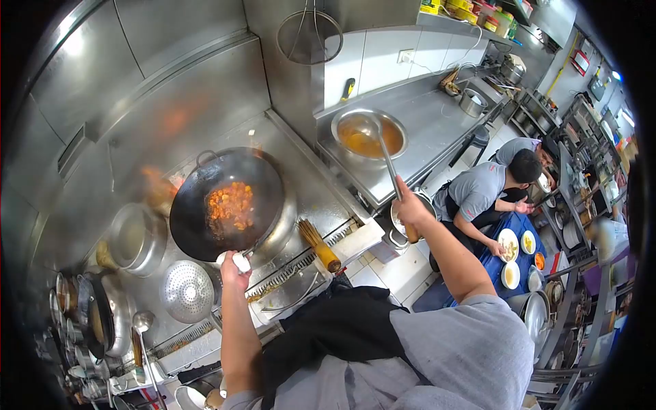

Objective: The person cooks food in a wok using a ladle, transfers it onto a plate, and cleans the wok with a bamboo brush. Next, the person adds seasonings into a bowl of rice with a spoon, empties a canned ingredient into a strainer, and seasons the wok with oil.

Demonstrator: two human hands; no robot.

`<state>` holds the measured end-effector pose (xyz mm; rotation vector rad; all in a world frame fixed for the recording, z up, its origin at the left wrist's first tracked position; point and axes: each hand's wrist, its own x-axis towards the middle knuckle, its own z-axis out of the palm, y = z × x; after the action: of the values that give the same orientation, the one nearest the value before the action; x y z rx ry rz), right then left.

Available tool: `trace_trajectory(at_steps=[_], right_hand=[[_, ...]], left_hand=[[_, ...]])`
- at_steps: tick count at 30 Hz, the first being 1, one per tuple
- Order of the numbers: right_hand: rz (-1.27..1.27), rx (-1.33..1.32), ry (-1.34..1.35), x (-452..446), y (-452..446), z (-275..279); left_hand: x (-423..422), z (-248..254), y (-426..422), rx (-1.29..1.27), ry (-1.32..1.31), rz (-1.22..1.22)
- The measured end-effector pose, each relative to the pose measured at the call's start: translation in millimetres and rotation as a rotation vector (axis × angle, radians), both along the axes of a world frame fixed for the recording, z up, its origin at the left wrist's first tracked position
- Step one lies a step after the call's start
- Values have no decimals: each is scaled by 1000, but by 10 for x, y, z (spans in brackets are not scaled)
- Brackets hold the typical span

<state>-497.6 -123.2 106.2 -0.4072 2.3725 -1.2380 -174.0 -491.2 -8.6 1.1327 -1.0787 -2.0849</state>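
Observation:
My left hand point(234, 272) is closed on the near handle of a dark wok point(188, 205), with a folded white cloth point(239, 260) at the grip. Orange-red chunks of food point(230, 206) lie in the wok, which is tilted, and flames show at its far left side. My right hand point(413, 210) grips the wooden handle of a long steel ladle point(389, 162). The ladle's head reaches into a steel bowl point(335, 140) of orange-brown liquid on the counter; the liquid partly hides it.
A bamboo wok brush point(318, 249) lies at the stove's front edge. Left of the wok are a perforated skimmer point(187, 291) and a steel pot point(136, 238). A round strainer point(309, 37) hangs above. Two people work at right beside a blue surface point(507, 225) with plates.

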Motion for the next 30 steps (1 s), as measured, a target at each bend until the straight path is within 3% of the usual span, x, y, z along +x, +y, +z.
trace_trajectory(at_steps=[1, 2, 3, 4, 6, 8, 11, 12, 14, 16, 19, 20, 21, 23, 24, 26, 28, 29, 30], right_hand=[[-27, -128, -184, -60, 64, -13], [-1, -132, -160, -41, 104, -19], [163, 84, 538, 65, 78, -152], [119, 277, 404, 178, 205, -200], [200, 274, 382, 271, 263, -70], [381, 156, 271, 335, 253, -10], [713, 179, 27, 410, 163, -28], [880, 134, 58, 475, 58, -97], [1016, 290, -32, 584, -178, -104], [1045, 206, -56, 547, -417, -175], [1047, 108, -34, 571, -711, -87], [1015, 55, -38, 605, -784, -52], [1012, 58, -28, 637, -802, -53], [945, 5, 7, 671, -780, -17], [919, -15, 35, 698, -753, 32], [878, -63, 134, 759, -668, 130], [834, -56, 117, 908, -614, 246], [800, -45, 59, 1007, -620, 320], [770, -42, 5, 1121, -655, 379]], left_hand=[[9, 5, 12, -16, -26, -5], [23, -59, -1, 12, 9, 16], [70, 6, 42, 29, 25, 32], [124, 65, 86, 45, 41, 48], [137, 288, 335, 340, 158, 124], [142, 819, 744, 349, 201, 134], [52, 1177, 938, 406, 155, 267], [6, 1280, 1020, 462, 155, 355], [-105, 1421, 1131, 512, 162, 450], [-184, 1558, 1112, 450, 115, 449], [-237, 810, 516, 368, 180, 354], [-229, 613, 439, 382, 91, 407], [-137, 605, 499, 382, 100, 403], [124, 506, 839, 373, -89, 171], [372, 1, 1184, -41, -56, 142], [580, -277, 1366, -407, 67, 119], [641, 458, 1291, 449, 248, 314], [717, 458, 993, 504, 286, 218], [588, 674, 755, 500, 307, 291]])
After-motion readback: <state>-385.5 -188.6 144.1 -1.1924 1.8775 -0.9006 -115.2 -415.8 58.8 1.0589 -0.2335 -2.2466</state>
